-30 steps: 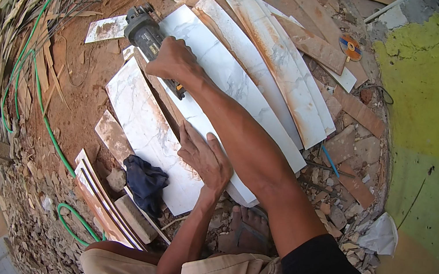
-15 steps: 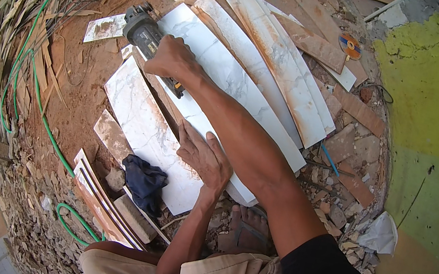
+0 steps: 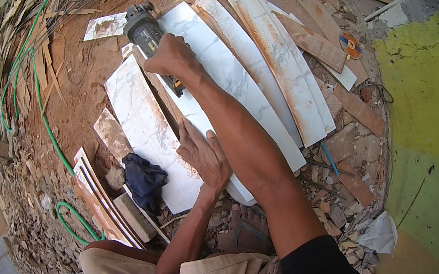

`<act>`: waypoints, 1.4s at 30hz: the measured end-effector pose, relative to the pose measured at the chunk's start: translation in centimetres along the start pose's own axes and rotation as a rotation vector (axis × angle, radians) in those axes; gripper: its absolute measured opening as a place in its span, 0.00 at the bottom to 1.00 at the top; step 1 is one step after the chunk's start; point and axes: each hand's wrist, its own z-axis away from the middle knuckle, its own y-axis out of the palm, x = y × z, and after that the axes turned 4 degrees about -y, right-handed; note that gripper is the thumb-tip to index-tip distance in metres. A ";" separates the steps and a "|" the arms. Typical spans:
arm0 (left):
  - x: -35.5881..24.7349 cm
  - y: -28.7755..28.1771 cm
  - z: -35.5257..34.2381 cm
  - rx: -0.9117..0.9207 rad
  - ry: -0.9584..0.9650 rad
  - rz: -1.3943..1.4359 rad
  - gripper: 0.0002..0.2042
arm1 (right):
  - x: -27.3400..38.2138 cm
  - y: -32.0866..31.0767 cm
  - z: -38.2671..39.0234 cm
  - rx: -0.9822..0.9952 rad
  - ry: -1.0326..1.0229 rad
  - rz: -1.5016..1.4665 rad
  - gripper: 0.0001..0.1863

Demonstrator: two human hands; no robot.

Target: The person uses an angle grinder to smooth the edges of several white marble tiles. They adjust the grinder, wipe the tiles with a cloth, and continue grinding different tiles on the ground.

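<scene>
My right hand (image 3: 171, 58) is wrapped around a dark grey handheld power tool (image 3: 147, 33) near the far left edge of a white marble-patterned tile (image 3: 229, 83). The tool's black and yellow end (image 3: 174, 85) shows below the hand; where it meets the tile is hidden. My left hand (image 3: 203, 155) presses down near the tile's near end, its fingers stretched out and the thumb apart. Just left of it lies another marbled tile piece (image 3: 138, 117) with dirt on its surface. My right forearm crosses over the main tile.
More stained tile strips (image 3: 274, 58) lie at the far right, near an orange and dark disc (image 3: 350, 46). A dark cloth (image 3: 144, 182) rests by the left tile. A green hose (image 3: 50, 133) runs at left. Rubble (image 3: 338, 211) lines the yellow-green wall (image 3: 430, 109).
Almost nothing differs. The power tool and my right hand have shifted very slightly; my left hand stays in place on the tile.
</scene>
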 end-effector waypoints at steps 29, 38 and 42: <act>0.2 0.5 0.1 -0.012 -0.022 -0.054 0.44 | -0.3 0.2 -0.1 0.033 0.029 0.017 0.27; 0.2 0.4 0.1 -0.018 -0.031 -0.051 0.45 | -0.4 0.4 0.2 0.015 0.029 0.008 0.27; 0.2 0.5 0.1 -0.014 -0.037 -0.019 0.45 | -0.8 0.7 -0.1 0.013 0.030 0.018 0.28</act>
